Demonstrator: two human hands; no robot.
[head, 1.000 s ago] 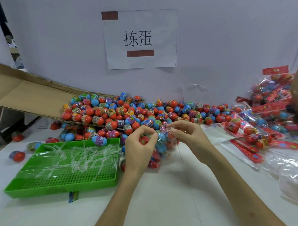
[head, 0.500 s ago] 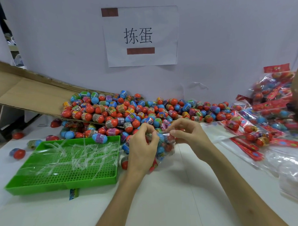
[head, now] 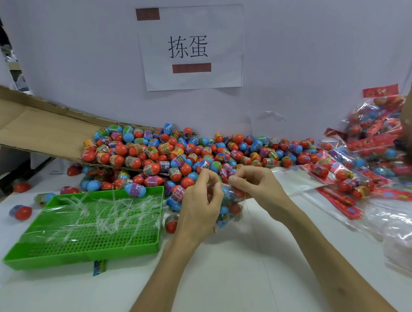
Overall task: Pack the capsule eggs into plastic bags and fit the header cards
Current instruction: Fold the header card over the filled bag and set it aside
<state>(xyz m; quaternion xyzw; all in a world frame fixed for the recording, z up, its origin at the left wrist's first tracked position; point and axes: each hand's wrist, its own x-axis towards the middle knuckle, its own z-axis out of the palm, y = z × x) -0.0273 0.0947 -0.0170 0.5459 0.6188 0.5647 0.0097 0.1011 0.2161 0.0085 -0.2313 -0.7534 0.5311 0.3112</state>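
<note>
The fingers (head: 211, 182) of the left hand (head: 198, 211) and of the right hand (head: 256, 189) are curled and pinched together on the mouth of a clear plastic bag (head: 232, 215). The bag is filled with capsule eggs (head: 225, 193) and is held at the middle of the counter (head: 227, 271). Whether it rests there cannot be told. Just beyond, a pile of loose eggs (head: 177, 154) is spread below a cardboard flap (head: 36, 129). A green tray (head: 82, 256) strewn with clear strips (head: 108, 206) is set to the left. Finished packs (head: 363, 155) and red header cards (head: 337, 202) are heaped to the right.
</note>
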